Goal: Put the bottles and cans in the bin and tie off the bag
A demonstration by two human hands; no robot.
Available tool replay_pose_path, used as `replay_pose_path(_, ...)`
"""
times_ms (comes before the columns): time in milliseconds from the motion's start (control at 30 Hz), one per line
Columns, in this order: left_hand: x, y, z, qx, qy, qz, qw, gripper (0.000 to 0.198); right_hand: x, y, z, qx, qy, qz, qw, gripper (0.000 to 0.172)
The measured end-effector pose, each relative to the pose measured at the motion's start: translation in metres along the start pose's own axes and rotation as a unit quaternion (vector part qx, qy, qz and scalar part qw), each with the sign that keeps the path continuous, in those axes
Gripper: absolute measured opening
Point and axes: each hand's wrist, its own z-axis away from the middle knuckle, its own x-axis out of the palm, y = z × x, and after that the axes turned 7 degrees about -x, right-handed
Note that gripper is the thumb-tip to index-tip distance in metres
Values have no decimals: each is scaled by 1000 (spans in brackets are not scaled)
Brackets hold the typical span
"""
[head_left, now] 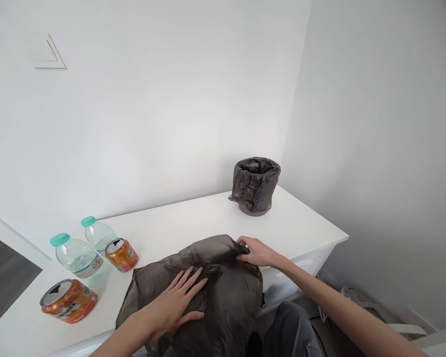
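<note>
A dark, see-through plastic bag (230,292) lies spread over the front edge of the white tabletop and hangs down in front of it. My left hand (176,300) rests flat on the bag with its fingers stretched out. At the bag's upper right corner, my right hand (258,252) pinches the plastic between thumb and fingers. Farther back stands a small bin (255,186) lined with a similar dark bag, folded over its rim; neither hand touches it.
On the left stand two orange drink cans (71,303) and two clear bottles (78,258) with turquoise caps. White walls (193,99) close off the back and right of the white table (186,218). A light switch (51,53) is at upper left. My knee (293,329) is below.
</note>
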Motion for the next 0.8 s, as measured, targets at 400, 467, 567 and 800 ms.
replay_pose_path(400,-31,-85,-27,-179,159,-5,971,59,-42,11,33,113,145,-5,983,53)
replay_pose_path(467,-19,-65,-34,-142,192,-4,971,58,-38,0,43,21,204,61,977,70)
replay_pose_path(567,7,-29,-43,-67,150,4,986,59,-25,-18,50,-149,216,171,950,55)
replay_pose_path(800,23,-24,-31,-50,145,-29,988,64,1,14,38,-66,-66,203,975,72)
